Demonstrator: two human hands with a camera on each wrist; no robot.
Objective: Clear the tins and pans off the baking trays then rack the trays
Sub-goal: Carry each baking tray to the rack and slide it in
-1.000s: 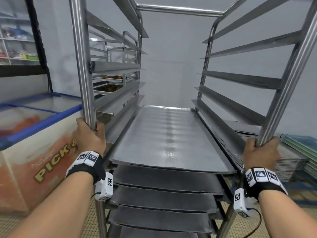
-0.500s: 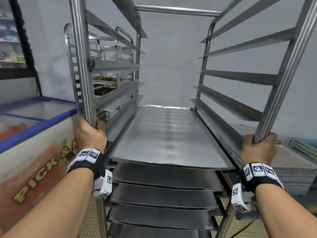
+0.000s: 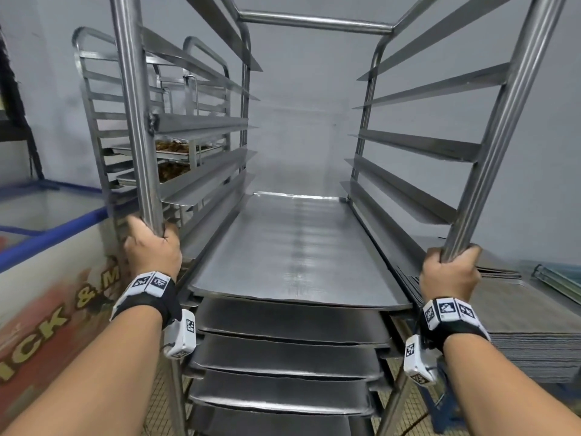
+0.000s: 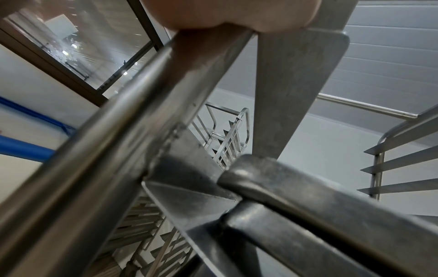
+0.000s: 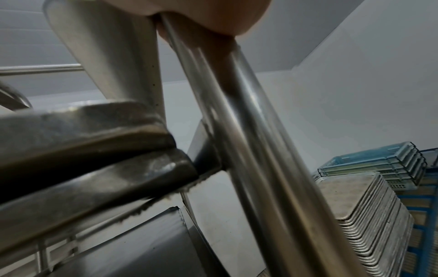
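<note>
A tall steel tray rack (image 3: 314, 23) stands right in front of me. Several empty baking trays (image 3: 292, 247) sit on its lower runners, stacked one level above another. My left hand (image 3: 151, 247) grips the rack's near left upright (image 3: 135, 121). My right hand (image 3: 451, 272) grips the near right upright (image 3: 503, 127). In the left wrist view the upright (image 4: 118, 140) runs under my palm. In the right wrist view the upright (image 5: 249, 131) passes through my curled fingers beside the tray edges (image 5: 94, 135).
A second rack (image 3: 103, 114) with trays of browned food (image 3: 171, 146) stands behind on the left. A chest freezer (image 3: 47, 247) with a blue rim flanks the left. A stack of flat trays (image 3: 534, 322) and blue crates (image 5: 369, 165) lie on the right. The wall is ahead.
The rack and I have rolled forward and swung left: the freezer slid back past my left arm, the second rack came more into view. Both hands keep their grip.
</note>
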